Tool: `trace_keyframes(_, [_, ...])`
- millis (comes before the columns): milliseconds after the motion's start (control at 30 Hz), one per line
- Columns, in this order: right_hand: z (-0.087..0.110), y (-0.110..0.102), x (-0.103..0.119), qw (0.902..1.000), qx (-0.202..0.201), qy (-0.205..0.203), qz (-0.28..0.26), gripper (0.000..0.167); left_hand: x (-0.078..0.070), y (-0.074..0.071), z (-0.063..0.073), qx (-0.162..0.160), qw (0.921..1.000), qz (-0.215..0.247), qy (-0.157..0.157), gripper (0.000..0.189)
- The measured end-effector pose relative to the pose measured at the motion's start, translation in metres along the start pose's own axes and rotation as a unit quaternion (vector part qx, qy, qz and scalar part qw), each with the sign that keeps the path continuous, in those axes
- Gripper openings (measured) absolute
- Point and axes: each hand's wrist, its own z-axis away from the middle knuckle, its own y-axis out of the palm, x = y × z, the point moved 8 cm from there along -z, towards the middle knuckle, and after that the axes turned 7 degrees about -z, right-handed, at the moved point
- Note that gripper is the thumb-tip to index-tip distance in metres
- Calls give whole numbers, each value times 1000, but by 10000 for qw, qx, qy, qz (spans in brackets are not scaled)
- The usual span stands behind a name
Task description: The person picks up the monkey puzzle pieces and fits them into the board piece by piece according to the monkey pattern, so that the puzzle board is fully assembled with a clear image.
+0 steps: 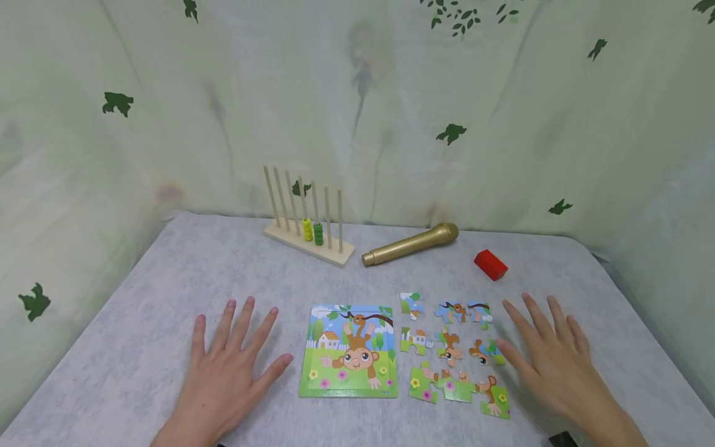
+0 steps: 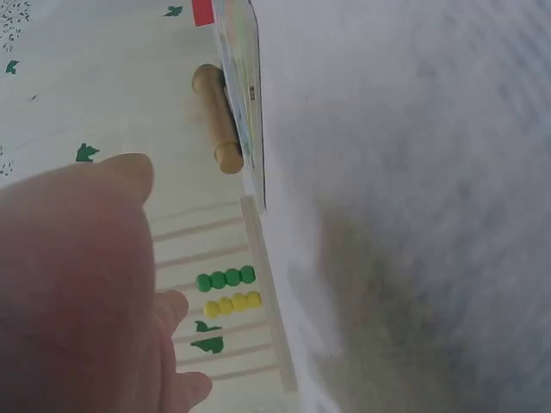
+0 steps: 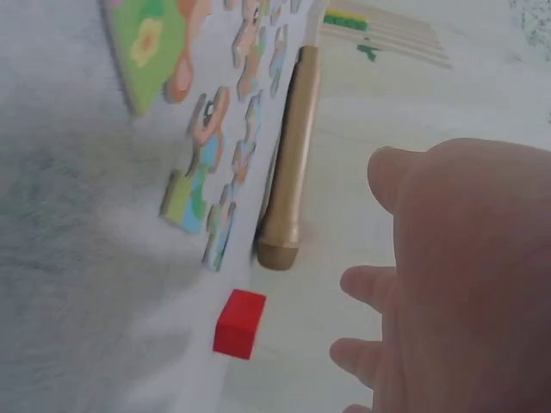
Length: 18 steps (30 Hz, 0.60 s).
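My left hand lies spread over the table's left side, fingers straight and holding nothing. Just right of its thumb is the square puzzle board, printed with a hanging monkey. Loose jigsaw pieces lie in rough rows between that board and my right hand. The right hand is also spread and holds nothing; its thumb tip comes close to a piece with the monkey's eye. In the right wrist view several puzzle pieces show beside the fingers. The left wrist view shows the board nearly edge-on.
Toward the back stand a wooden peg rack with yellow beads and green beads, then a gold toy microphone. A red block lies back right. Behind the grey tabletop hangs a leaf-patterned cloth.
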Motion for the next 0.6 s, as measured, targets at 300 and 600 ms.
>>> trace_keyframes(300, [-23,-7,27,9969,-14,-748,-235,75,-15,2,-2,106,9964,820,210,77])
trace_keyframes(600, [-46,-3,48,9923,156,-1049,-638,70,-26,1,-1,-188,9856,1592,547,74])
